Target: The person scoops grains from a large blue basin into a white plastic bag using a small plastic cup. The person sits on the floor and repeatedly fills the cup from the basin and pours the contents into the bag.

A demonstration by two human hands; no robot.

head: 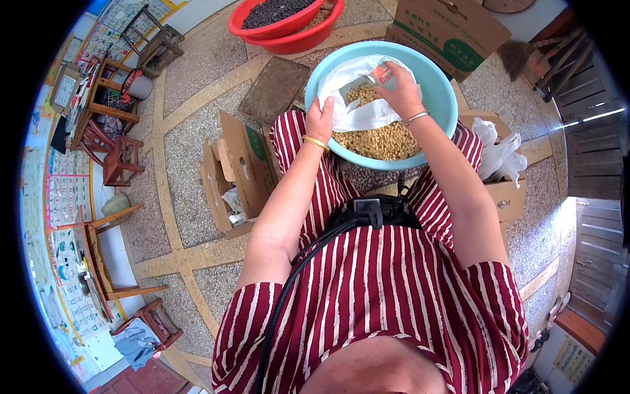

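Note:
A light-blue plastic basin (pixel 441 91) stands before me between my knees, with tan beans or kernels (pixel 379 143) loose in its near part. An opened white plastic bag (pixel 362 118) lies in it, and more of the same kernels (pixel 363 93) show inside the bag. My left hand (pixel 321 119) grips the bag's left edge at the basin's rim. Inside the bag's mouth, my right hand (pixel 402 93) holds a small clear container with a red-orange printed band (pixel 381 75), tilted over the kernels. The container's contents cannot be made out.
Two red basins (pixel 305 46), the upper with dark beans (pixel 275 12), stand at the far side. An open cardboard box (pixel 248 167) is to my left. Another box (pixel 504 199) with white plastic bags (pixel 498 150) is to my right. A large carton (pixel 445 37) stands behind the blue basin.

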